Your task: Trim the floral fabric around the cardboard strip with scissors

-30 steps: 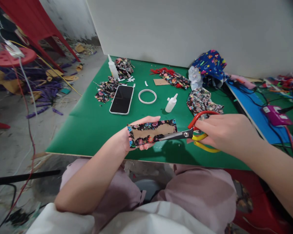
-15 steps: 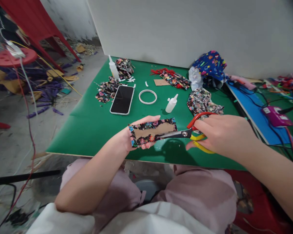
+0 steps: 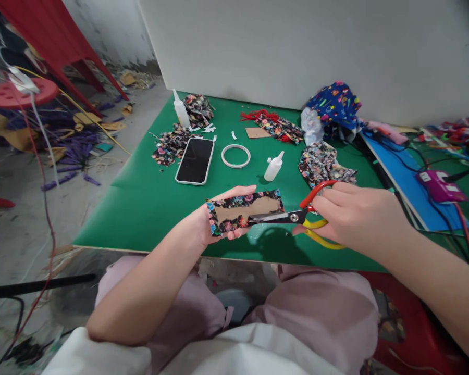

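Observation:
My left hand (image 3: 213, 221) grips a strip of brown card edged with black floral fabric (image 3: 242, 210), held flat above the near edge of the green table (image 3: 140, 192). My right hand (image 3: 355, 216) is closed round the red and yellow handles of a pair of scissors (image 3: 300, 214). The blades point left and lie across the strip's lower right edge.
On the table lie a black phone (image 3: 195, 160), a white ring (image 3: 236, 155), two small glue bottles (image 3: 274, 166) (image 3: 180, 109), floral fabric scraps (image 3: 323, 164) and a blue patterned cloth (image 3: 336, 104). A blue board (image 3: 404, 179) with a purple device and cables sits to the right. Litter covers the floor at left.
The scissors have slid a little to the left along the strip's lower edge. My left hand and the strip have stayed almost still.

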A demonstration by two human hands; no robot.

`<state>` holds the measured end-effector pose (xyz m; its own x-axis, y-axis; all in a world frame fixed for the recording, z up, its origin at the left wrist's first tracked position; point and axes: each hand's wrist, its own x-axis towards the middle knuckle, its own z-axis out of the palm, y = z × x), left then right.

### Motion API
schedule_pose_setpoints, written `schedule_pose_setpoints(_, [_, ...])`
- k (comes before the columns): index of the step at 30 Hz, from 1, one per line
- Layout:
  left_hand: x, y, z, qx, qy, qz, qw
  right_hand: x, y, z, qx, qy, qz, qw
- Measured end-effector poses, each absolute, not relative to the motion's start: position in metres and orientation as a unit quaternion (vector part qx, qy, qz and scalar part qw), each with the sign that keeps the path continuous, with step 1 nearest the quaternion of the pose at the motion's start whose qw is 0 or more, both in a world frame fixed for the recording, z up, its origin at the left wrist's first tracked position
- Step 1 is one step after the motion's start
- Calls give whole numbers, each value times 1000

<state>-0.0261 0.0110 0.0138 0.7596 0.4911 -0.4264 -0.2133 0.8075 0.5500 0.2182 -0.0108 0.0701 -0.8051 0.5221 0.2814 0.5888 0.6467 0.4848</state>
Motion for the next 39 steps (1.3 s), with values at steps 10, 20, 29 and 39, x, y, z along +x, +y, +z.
schedule_pose_setpoints(10, [-25, 14, 5, 238, 312, 176, 903, 234, -12, 41, -401, -894, -198, 18])
schedule_pose_setpoints(20, [-24, 14, 22, 232, 309, 253, 887, 224, -12, 47, -524, -844, 26, 113])
schedule_pose_setpoints(29, [-19, 15, 14, 305, 336, 401, 796, 201, 13, 41, -567, -671, 241, 413])
schedule_pose_setpoints(39, [-15, 12, 10, 304, 360, 447, 760, 178, 14, -11, -582, -657, 268, 397])
